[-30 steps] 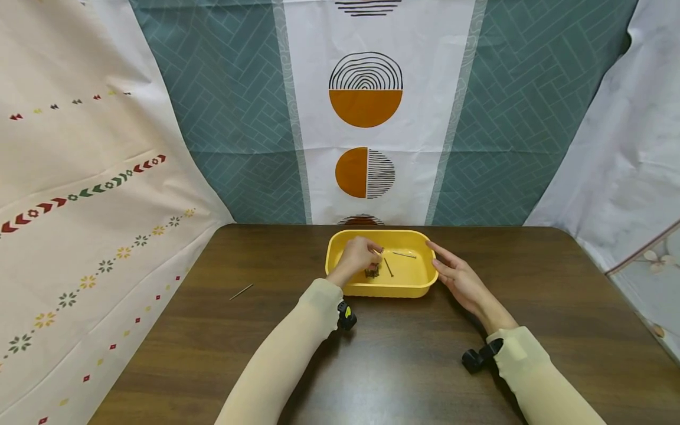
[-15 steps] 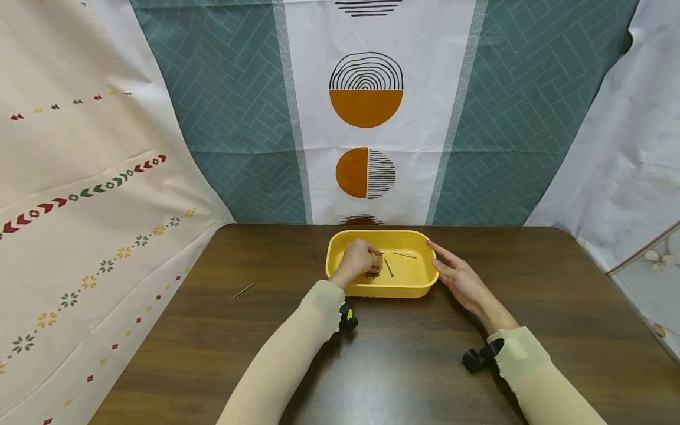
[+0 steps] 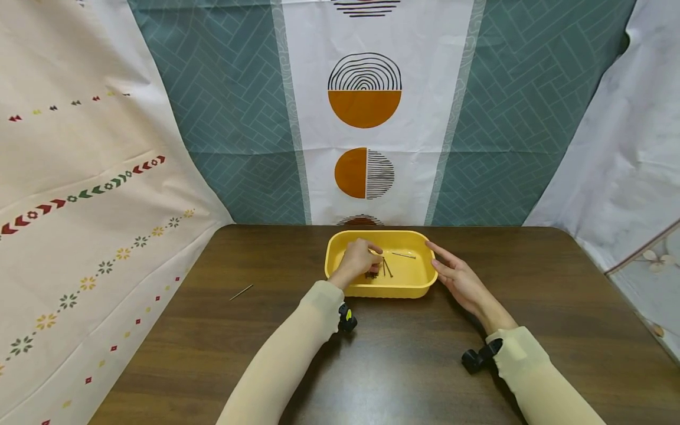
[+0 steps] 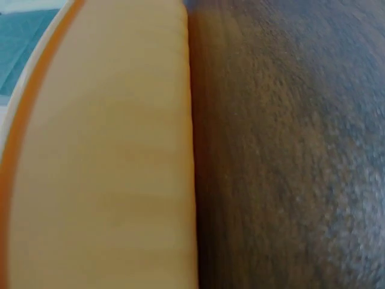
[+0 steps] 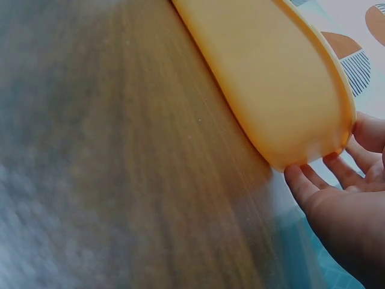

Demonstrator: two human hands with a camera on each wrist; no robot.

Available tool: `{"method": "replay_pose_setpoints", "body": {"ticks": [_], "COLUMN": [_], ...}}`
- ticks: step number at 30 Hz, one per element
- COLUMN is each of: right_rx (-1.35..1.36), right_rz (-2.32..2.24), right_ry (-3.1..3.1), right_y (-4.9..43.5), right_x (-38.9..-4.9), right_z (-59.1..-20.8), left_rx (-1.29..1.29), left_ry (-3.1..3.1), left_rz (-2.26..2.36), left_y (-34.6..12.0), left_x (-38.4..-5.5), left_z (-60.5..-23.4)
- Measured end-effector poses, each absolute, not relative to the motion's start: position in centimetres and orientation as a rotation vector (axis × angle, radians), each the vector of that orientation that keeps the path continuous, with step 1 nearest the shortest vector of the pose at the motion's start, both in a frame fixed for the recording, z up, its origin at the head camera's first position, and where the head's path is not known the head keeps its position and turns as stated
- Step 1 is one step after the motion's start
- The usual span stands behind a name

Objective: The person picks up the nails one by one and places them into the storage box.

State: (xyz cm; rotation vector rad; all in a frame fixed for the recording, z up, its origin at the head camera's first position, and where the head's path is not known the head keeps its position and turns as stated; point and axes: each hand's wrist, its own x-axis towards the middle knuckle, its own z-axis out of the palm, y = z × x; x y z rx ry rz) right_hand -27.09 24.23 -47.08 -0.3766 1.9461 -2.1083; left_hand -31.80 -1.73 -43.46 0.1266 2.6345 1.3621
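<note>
A yellow tray (image 3: 393, 291) stands on the brown table. My left hand (image 3: 357, 260) reaches into its left half, thumb and fingertips together. A thin dark nail (image 3: 384, 267) hangs at those fingertips and appears pinched, though the contact is small in view. Under the fingers lies a cluster of short dark nails (image 3: 370, 275), partly covered by the hand. Two more lie apart: a dark nail (image 3: 389, 268) and a silvery nail (image 3: 404, 255). My right hand (image 3: 461, 281) touches the tray's right end with extended fingers (image 5: 299, 180). The left wrist view shows only the tray's outer wall (image 4: 114, 144) and wood.
One loose nail (image 3: 241, 292) lies on the table (image 3: 276, 254), left of the tray. Behind the table's far edge hangs a patterned curtain (image 3: 239, 118). Light cloths hang at both sides.
My left hand has shifted slightly within the tray, and another upright-looking dark nail now shows at its fingertips. The right hand and tray have stayed in place.
</note>
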Motion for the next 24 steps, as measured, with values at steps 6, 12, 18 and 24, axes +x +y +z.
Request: {"method": "replay_pose_setpoints", "body": {"ticks": [6, 12, 18, 24], "right_rx": [-0.392, -0.383, -0.390, -0.394], "right_rz": [-2.116, -2.114, -2.107, -2.104], "right_ry": [1.942, 1.959, 1.961, 1.961], "right_y": [24.3, 24.3, 24.4, 24.2], "right_x": [-27.1, -27.1, -27.1, -27.2], "right_z": [-47.1, -46.9, -46.9, -47.1], "left_rx": [0.221, 0.304, 0.340, 0.365], "left_ry": [2.578, 2.456, 2.471, 2.450], "left_rz": [1.493, 1.653, 1.687, 1.718], "left_y": [-2.9, -4.8, -7.0, -9.3], "left_x": [-31.8, -32.1, -31.9, -31.6], "left_z": [-42.8, -42.0, -41.5, -41.3]}}
